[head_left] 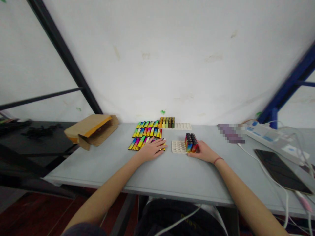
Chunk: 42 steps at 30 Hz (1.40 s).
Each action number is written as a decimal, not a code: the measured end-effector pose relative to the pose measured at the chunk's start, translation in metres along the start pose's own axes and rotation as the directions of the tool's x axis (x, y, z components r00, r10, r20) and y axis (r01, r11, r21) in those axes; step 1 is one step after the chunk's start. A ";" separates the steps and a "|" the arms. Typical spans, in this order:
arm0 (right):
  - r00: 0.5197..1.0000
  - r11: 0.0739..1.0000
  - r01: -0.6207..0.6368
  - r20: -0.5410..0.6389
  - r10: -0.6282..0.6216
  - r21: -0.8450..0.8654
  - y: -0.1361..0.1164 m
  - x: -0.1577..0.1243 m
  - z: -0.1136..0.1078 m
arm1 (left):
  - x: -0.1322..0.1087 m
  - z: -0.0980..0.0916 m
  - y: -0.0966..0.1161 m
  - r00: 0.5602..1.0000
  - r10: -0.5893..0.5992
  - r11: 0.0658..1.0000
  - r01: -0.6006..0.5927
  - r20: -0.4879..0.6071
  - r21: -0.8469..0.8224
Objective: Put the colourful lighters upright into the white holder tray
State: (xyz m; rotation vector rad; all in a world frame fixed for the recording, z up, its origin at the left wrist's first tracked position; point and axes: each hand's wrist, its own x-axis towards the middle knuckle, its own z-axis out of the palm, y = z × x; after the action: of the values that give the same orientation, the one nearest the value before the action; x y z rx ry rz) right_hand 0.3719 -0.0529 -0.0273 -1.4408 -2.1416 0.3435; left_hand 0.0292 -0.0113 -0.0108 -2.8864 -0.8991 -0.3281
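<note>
My left hand [153,148] lies palm down with its fingers stretched over the right end of the nearest row of shiny multicoloured lighters [134,144]. The lighters lie flat in several rows, and the hand hides part of the front one. My right hand [203,152] curls round the right end of a white tray [177,147] with round pockets, its thumb at the near edge. Dark-topped lighters [191,144] stand upright in that end, beside the fingers. The fingers behind them are partly hidden.
Behind stand gold and brown upright lighters [167,122], next to another white tray [183,126]. An opened cardboard box [92,129] sits at the left. A blurred purple phone [231,133], a power strip [275,141], a dark phone [283,170] and cables lie at the right.
</note>
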 end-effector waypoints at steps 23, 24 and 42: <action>1.000 1.000 0.006 0.001 -0.006 0.023 -0.005 0.001 -0.002 | 0.120 0.007 0.064 0.987 -0.150 0.735 0.153 0.061 -0.660; 1.000 1.000 0.000 -0.007 0.000 0.019 -0.004 0.001 -0.001 | 0.126 0.006 0.064 0.988 -0.130 0.712 0.156 0.089 -0.684; 1.000 1.000 0.006 -0.002 -0.006 -0.023 -0.002 0.003 0.000 | 0.125 0.031 0.066 0.953 -0.299 0.634 0.156 -0.054 -0.757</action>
State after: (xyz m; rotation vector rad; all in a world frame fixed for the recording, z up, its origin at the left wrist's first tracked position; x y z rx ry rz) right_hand 0.3693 -0.0513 -0.0259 -1.4461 -2.1543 0.3155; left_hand 0.1729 0.0080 -0.0135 -3.3400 -1.3616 -1.2398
